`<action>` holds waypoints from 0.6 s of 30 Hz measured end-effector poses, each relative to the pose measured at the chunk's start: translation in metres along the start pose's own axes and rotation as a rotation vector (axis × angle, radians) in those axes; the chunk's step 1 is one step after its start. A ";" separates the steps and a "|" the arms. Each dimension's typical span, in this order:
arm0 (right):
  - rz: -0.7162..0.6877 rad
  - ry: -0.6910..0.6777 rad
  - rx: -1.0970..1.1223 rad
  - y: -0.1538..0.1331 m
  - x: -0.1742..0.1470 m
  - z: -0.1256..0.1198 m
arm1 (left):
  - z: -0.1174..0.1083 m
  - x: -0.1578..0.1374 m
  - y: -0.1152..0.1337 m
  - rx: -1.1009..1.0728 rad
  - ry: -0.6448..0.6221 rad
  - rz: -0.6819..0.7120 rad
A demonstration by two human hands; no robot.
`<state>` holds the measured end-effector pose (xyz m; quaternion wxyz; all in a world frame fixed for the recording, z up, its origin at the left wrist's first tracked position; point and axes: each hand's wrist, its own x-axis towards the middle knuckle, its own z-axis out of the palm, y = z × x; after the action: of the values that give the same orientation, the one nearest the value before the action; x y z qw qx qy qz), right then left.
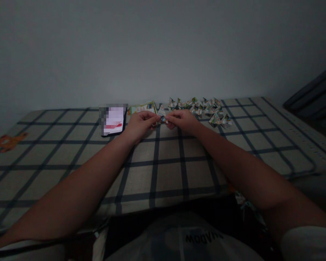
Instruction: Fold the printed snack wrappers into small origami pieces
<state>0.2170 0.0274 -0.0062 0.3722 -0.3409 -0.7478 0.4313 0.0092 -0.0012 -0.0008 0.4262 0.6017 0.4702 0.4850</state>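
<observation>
Between my two hands is a small folded piece of printed paper, its pointed tip sticking up. My left hand pinches its left side with thumb and fingers. From the other side my right hand pinches it too, the fingertips of both hands almost meeting. Several folded paper pieces with pointed corners lie in a cluster behind and to the right of my right hand. Just behind my left hand is a flat printed booklet or stack of paper, partly covered by that hand.
A phone with a lit screen lies left of my left hand. The checked cloth covers the table, which meets a plain wall at the back. An orange figure shows at the far left. Dark striped fabric is at the right.
</observation>
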 end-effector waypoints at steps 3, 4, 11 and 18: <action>-0.026 0.013 -0.049 -0.001 0.000 -0.001 | 0.001 0.001 -0.001 -0.044 -0.029 0.004; -0.039 0.024 -0.071 -0.002 0.000 -0.001 | 0.001 0.001 -0.002 -0.053 -0.038 -0.001; -0.026 0.048 -0.090 -0.001 0.001 0.002 | 0.001 0.004 -0.008 -0.107 -0.010 -0.048; -0.037 -0.017 -0.181 -0.009 -0.003 0.002 | 0.001 0.004 -0.005 -0.156 0.010 -0.018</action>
<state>0.2149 0.0210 0.0006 0.3413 -0.3557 -0.7931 0.3577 0.0101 0.0039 -0.0050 0.4739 0.5600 0.4386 0.5190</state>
